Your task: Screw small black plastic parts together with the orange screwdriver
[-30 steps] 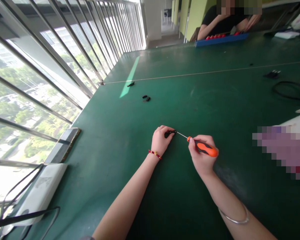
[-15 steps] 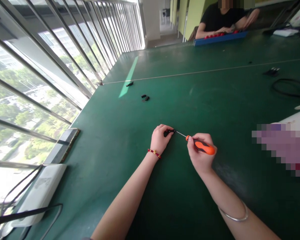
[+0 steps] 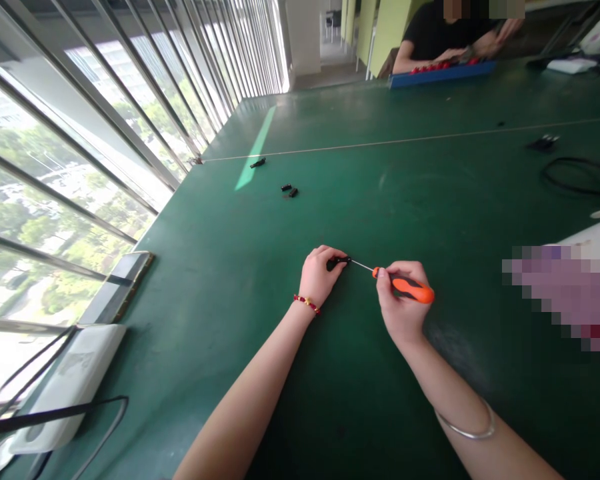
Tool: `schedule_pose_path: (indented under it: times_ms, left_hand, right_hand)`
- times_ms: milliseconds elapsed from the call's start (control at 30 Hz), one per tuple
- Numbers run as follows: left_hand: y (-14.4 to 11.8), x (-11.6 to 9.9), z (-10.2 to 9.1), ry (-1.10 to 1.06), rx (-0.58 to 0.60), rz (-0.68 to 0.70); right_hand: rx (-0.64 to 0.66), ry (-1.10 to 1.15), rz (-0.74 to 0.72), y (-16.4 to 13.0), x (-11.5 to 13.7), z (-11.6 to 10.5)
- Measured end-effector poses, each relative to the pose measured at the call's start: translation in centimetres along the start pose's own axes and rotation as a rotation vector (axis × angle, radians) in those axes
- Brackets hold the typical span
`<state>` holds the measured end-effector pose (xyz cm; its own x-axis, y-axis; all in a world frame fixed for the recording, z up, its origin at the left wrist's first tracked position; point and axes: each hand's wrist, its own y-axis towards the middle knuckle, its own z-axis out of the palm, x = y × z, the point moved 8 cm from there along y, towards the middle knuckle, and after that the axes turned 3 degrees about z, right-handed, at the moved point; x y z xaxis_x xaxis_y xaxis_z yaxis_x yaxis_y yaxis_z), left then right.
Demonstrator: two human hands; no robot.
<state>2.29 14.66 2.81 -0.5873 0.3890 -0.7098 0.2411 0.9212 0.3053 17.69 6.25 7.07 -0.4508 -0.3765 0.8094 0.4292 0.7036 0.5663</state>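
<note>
Left hand [image 3: 319,275]: pinches small black plastic part [image 3: 338,261] against green table mat [image 3: 280,267], steadying it. Right hand [image 3: 399,303]: grips orange-handled slim steel screwdriver [image 3: 405,289], tip meeting that part.

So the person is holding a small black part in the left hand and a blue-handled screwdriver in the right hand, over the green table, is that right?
Not quite: the screwdriver handle is orange with black, not blue. The head view shows it in the right hand, its tip at the small black part held in the left hand, over the green table.
</note>
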Motion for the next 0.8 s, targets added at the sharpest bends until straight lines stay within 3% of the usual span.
schedule_pose_path:
  times_ms: [100, 233, 433, 800]
  left_hand:
    - [0.0, -0.1, 0.1, 0.010, 0.017, 0.011]
    - [-0.2, -0.4, 0.0, 0.019, 0.028, 0.025]
    - [-0.6, -0.9, 0.3, 0.094, 0.126, 0.071]
    - [-0.7, -1.1, 0.4, 0.144, 0.171, 0.087]
  right_hand:
    - [0.043, 0.026, 0.075, 0.8, -0.2, 0.5]
    - [0.196, -0.021, 0.139, 3.4, -0.2, 2.0]
    - [0.456, -0.155, -0.009, 6.5, 0.9, 3.4]
    - [0.445, -0.203, -0.165, 7.1, 0.9, 2.3]
